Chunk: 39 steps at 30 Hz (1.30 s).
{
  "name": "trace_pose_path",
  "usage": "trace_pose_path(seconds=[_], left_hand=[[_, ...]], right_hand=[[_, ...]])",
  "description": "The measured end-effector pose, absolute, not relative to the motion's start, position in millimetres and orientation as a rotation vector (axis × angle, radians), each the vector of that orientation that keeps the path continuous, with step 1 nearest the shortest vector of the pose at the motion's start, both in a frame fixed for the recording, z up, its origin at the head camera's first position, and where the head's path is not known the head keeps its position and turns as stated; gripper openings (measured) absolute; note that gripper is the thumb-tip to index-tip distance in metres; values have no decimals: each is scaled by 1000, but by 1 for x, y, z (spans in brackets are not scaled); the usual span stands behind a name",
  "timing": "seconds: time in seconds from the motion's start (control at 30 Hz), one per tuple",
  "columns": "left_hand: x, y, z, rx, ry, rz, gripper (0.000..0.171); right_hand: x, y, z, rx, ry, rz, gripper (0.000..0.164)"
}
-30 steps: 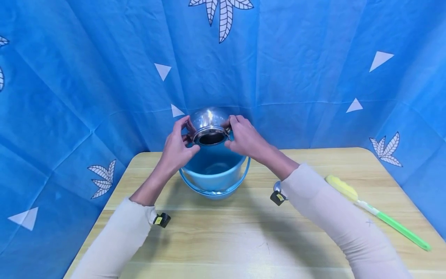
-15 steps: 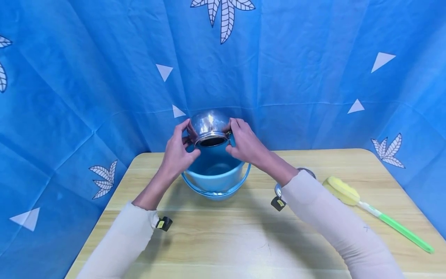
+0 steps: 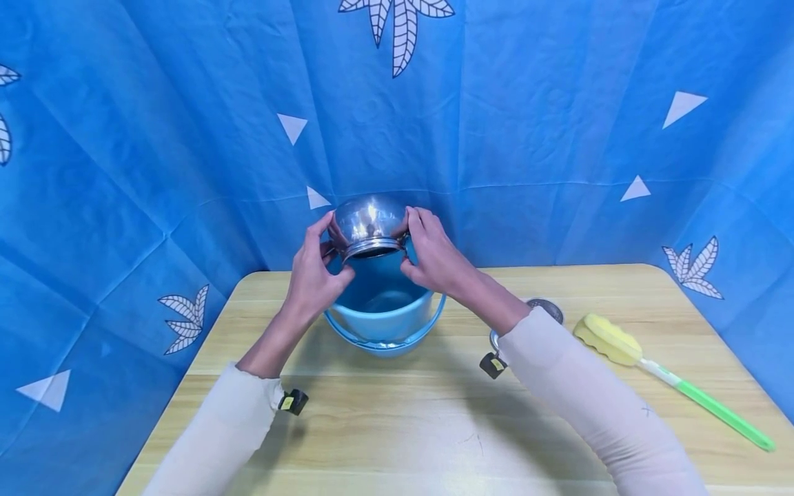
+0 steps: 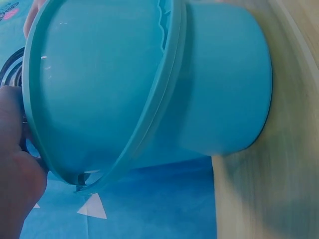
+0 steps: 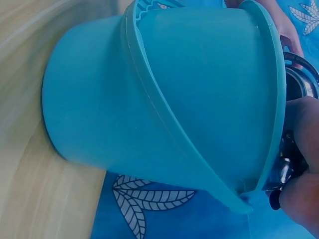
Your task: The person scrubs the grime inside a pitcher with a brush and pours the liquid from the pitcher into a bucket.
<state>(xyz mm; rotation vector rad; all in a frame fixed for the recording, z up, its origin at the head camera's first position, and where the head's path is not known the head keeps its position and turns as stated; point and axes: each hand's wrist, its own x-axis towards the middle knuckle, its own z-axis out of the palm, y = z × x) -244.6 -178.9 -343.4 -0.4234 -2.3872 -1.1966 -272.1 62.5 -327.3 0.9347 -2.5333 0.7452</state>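
A shiny round metal pot (image 3: 370, 219) is tipped mouth-down over a light blue bucket (image 3: 381, 320). My left hand (image 3: 313, 272) grips the pot's left side, thumb near the rim and fingers up along the body. On the opposite side, my right hand (image 3: 437, 251) holds it the same way. In the right wrist view, the pot's rim (image 5: 299, 82) and a dark curved handle show beyond the bucket's edge. The left wrist view has the bucket (image 4: 99, 89) filling most of it, with part of the left hand (image 4: 17, 164) at the edge.
A yellow sponge brush (image 3: 611, 339) with a green handle lies on the right of the wooden table (image 3: 397, 427). Beside it, a round grey metal piece (image 3: 548, 310) is partly hidden by the right sleeve. A blue patterned curtain (image 3: 527, 124) hangs behind and along both sides.
The pot has tilted further mouth-down, so less of its opening shows. Both hands keep their grip above the bucket. More of the round metal piece shows beside the right sleeve.
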Motion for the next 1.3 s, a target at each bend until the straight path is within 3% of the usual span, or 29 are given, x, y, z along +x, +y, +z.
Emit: trace_pose_path(seconds=[1.3], left_hand=[[-242, -174, -349, -547, -2228, -1095, 88]], right_hand=[[-268, 67, -336, 935, -2444, 727, 78]])
